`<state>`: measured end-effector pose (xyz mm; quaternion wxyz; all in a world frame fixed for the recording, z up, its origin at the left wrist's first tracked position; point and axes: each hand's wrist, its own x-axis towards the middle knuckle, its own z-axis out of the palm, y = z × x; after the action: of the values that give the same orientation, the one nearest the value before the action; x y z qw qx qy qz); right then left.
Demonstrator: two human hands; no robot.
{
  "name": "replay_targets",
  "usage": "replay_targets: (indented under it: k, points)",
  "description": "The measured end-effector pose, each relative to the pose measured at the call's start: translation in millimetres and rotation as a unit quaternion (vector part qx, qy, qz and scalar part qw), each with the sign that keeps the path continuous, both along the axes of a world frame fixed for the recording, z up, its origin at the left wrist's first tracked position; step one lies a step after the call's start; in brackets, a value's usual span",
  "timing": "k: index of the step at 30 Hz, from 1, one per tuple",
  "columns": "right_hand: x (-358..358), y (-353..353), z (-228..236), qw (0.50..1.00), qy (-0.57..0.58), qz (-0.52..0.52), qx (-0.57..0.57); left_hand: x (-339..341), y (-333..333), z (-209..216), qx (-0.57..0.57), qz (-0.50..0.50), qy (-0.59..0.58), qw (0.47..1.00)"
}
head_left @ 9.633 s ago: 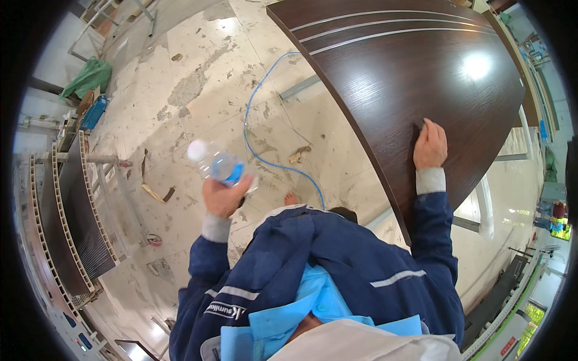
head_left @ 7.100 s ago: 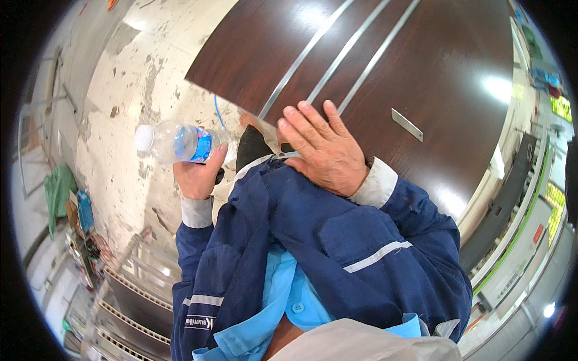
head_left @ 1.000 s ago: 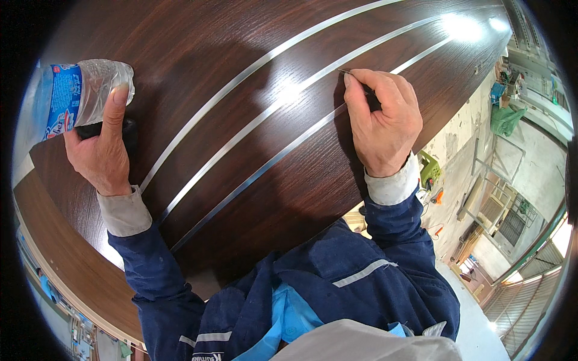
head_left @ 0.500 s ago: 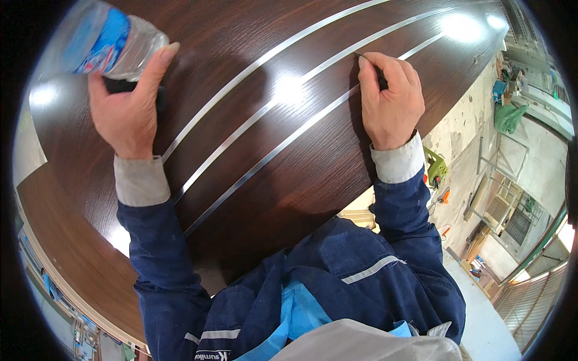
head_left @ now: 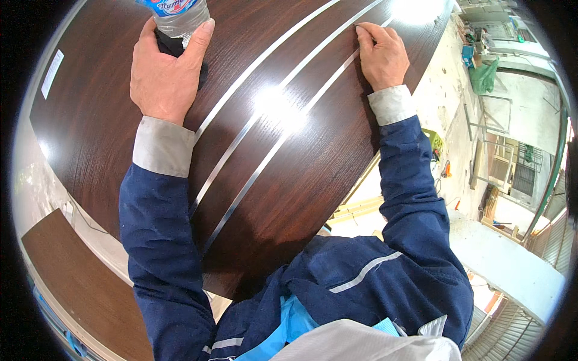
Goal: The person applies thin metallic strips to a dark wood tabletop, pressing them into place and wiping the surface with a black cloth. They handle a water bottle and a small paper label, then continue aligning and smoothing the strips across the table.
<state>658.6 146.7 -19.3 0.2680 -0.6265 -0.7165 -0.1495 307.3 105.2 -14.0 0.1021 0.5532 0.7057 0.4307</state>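
Observation:
My left hand [head_left: 165, 84] is wrapped round a clear plastic bottle [head_left: 183, 25] with a blue label, its upper part cut off by the top of the picture. Something black and soft-looking [head_left: 170, 43] is tucked between that palm and the bottle. Under both hands lies a dark brown wood-grain panel [head_left: 96, 150], inlaid with several shiny metal strips [head_left: 241, 139]. My right hand [head_left: 385, 63] rests on the panel by the strip nearest me, thumb and forefinger pinched together. Whatever is in that pinch is too small to make out.
A lighter brown board [head_left: 84, 283] lies at the lower left. A white label [head_left: 52, 74] is stuck near the panel's left edge. On the right, the floor holds a green bag [head_left: 483, 76], an orange-handled tool [head_left: 447, 169] and a white board [head_left: 506, 259].
The bottle in my left hand has moved right and upward in view. My right hand has slid farther along the strips. The panel sits differently in view as my head has turned.

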Motion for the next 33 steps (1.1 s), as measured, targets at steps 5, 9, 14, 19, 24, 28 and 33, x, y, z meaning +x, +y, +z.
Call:
replay_targets:
  k: [5, 9, 14, 19, 24, 28, 33]
  points:
    - [-2.1, -4.0, -0.6, 1.0, -0.008, -0.012, -0.025, 1.0, 0.7, -1.7, -0.012, 0.024, 0.011, 1.0]
    - [-2.1, -2.1, -1.9, 0.999, -0.019, 0.023, -0.011, -1.7, 0.3, -3.7, 0.005, 0.005, 0.001, 1.0]
    - [-3.9, -1.2, -2.6, 1.0, -0.024, 0.017, -0.001, -2.9, 2.0, -7.8, 0.028, -0.017, -0.007, 0.999]
    - [-6.6, -1.5, -1.6, 0.999, -0.01, 0.034, -0.006, -1.7, 3.2, -8.1, 0.009, 0.006, 0.004, 1.0]
    - [-9.6, -2.9, -0.1, 1.0, -0.004, 0.029, -0.005, 0.1, 3.1, -5.0, 0.004, 0.013, 0.002, 1.0]
    - [-11.1, -3.4, -0.2, 1.0, -0.003, 0.028, -0.005, -1.8, 3.8, -2.0, -0.014, -0.001, -0.001, 1.0]
    - [-10.9, -2.5, -0.4, 1.0, 0.003, 0.029, -0.008, 0.5, 2.9, -2.0, -0.011, 0.005, -0.011, 1.0]
